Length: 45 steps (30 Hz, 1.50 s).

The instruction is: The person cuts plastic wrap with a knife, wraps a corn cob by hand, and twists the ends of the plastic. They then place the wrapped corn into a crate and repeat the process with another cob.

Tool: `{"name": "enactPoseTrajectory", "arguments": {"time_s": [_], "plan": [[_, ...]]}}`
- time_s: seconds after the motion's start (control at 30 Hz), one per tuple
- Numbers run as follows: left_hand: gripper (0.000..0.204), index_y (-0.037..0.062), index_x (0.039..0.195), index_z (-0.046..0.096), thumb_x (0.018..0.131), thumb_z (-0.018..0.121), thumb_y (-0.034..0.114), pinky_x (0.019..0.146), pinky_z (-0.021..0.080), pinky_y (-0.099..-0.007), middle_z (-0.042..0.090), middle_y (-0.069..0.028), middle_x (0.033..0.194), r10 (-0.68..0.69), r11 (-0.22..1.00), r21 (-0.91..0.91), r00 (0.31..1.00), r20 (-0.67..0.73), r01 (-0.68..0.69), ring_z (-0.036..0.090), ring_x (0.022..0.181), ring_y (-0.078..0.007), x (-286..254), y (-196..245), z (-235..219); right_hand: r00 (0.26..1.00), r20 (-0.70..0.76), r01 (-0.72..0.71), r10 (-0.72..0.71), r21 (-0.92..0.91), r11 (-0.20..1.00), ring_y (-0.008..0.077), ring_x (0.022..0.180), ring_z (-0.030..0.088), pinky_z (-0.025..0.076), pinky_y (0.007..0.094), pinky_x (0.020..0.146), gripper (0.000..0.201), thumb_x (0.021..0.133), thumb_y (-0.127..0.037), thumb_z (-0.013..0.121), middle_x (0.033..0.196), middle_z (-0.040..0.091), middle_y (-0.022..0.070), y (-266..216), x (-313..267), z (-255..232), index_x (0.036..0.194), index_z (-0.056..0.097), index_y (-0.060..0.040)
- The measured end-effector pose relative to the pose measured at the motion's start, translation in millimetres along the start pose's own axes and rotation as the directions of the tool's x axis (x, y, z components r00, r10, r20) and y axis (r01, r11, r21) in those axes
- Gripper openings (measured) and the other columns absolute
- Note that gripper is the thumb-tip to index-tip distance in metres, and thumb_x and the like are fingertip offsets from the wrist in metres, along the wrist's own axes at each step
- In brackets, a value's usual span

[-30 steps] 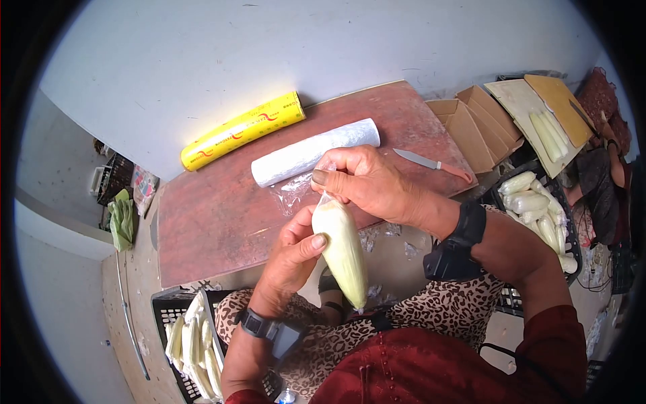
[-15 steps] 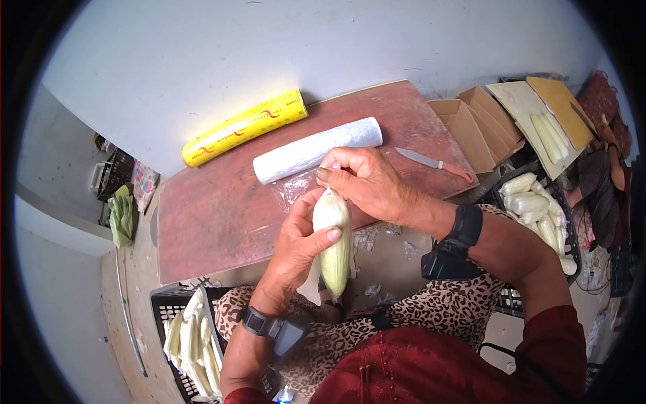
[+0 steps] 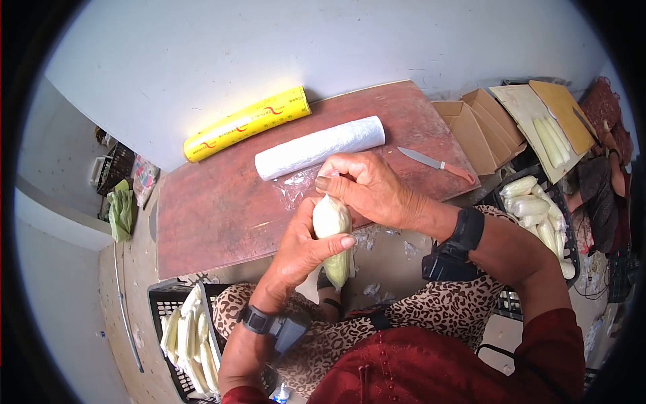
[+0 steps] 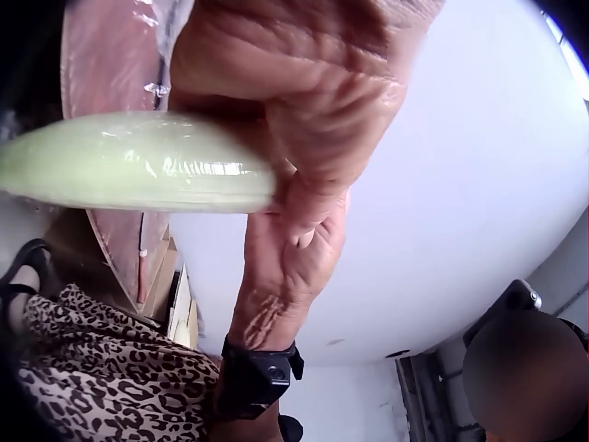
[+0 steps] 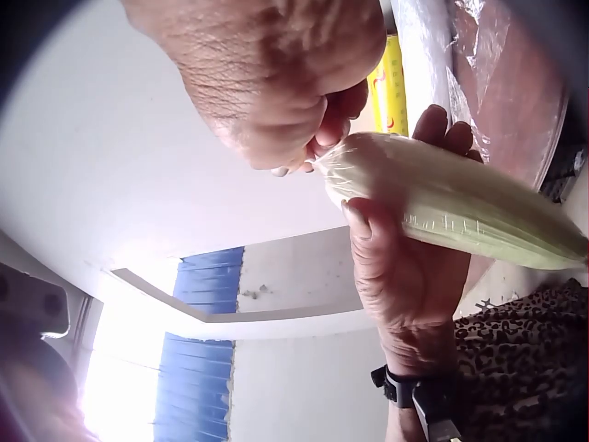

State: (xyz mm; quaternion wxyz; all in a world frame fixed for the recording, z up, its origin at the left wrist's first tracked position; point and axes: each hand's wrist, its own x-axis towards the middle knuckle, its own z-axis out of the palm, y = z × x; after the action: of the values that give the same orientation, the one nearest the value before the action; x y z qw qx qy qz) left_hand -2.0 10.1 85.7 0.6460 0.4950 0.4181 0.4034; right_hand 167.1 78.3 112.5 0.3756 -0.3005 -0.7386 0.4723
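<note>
An ear of corn (image 3: 332,219) in pale green husk, wrapped in clear film, hangs tip down in front of the table edge. My left hand (image 3: 296,246) grips it round the side, thumb across the front. At its upper end my right hand (image 3: 370,188) pinches the gathered film between thumb and fingers. In the left wrist view the wrapped corn (image 4: 138,166) looks smooth and shiny. The right wrist view shows the film bunched at the corn's blunt end (image 5: 345,166), right at the right fingertips. Behind the hands lies a white film roll (image 3: 319,148), its loose film partly hidden.
A yellow printed roll (image 3: 245,124) lies along the back of the reddish table (image 3: 208,222). To the right rests a knife (image 3: 420,159). Crates hold corn at left (image 3: 185,337) and wrapped corn at right (image 3: 531,209). Cardboard (image 3: 484,128) stands beyond the table.
The corn has turned and tilted in the hands, its tip swinging left and away from the body. The left thumb has shifted across it; the right hand keeps its pinch at the top.
</note>
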Motion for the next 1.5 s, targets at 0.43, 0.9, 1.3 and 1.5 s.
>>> {"name": "enactPoseTrajectory", "arguments": {"time_s": [0.43,0.9,1.3,1.5], "plan": [[0.054,-0.0002,0.133,0.045,0.097,0.050,0.040,0.101,0.039,-0.0351,0.057,-0.0099,0.123,0.069,0.971,-0.229,0.997,0.015,-0.064,0.053,0.114,-0.0198,0,-8,-4,0.999,-0.041,-0.032,0.036,0.099,0.995,0.0084,0.061,0.051,0.043,0.0288,0.053,0.030,0.094,-0.023,0.059,0.064,0.056,0.0048,3,3,-5,0.080,0.061,0.0026],[0.047,0.0018,0.120,0.054,0.089,0.065,0.036,0.086,0.047,-0.0300,0.061,-0.0061,0.110,-0.007,0.951,-0.307,0.998,0.066,0.027,0.058,0.098,-0.0135,-5,-4,-12,0.999,-0.034,0.014,-0.010,0.121,0.993,0.0083,0.063,0.051,0.043,0.0283,0.056,0.029,0.095,-0.022,0.058,0.064,0.056,0.0042,-2,2,-5,0.080,0.061,0.0026],[0.047,0.0056,0.114,0.050,0.079,0.079,0.017,0.085,0.046,-0.0293,0.058,-0.0041,0.105,0.101,0.987,-0.102,0.979,-0.179,-0.121,0.055,0.098,-0.0130,2,-3,5,0.998,-0.063,-0.008,0.016,0.121,0.993,0.0081,0.063,0.047,0.041,0.0301,0.055,0.031,0.094,-0.021,0.058,0.063,0.053,0.0046,9,6,-5,0.074,0.057,0.0029],[0.048,0.0052,0.112,0.051,0.078,0.080,0.021,0.080,0.045,-0.0263,0.056,-0.0019,0.098,0.077,0.993,0.096,0.983,-0.169,-0.062,0.052,0.092,-0.0102,1,4,5,0.998,-0.025,-0.053,0.057,0.155,0.987,0.0068,0.064,0.047,0.042,0.0266,0.058,0.029,0.096,-0.022,0.057,0.066,0.054,0.0014,7,7,-6,0.080,0.060,0.0023]]}}
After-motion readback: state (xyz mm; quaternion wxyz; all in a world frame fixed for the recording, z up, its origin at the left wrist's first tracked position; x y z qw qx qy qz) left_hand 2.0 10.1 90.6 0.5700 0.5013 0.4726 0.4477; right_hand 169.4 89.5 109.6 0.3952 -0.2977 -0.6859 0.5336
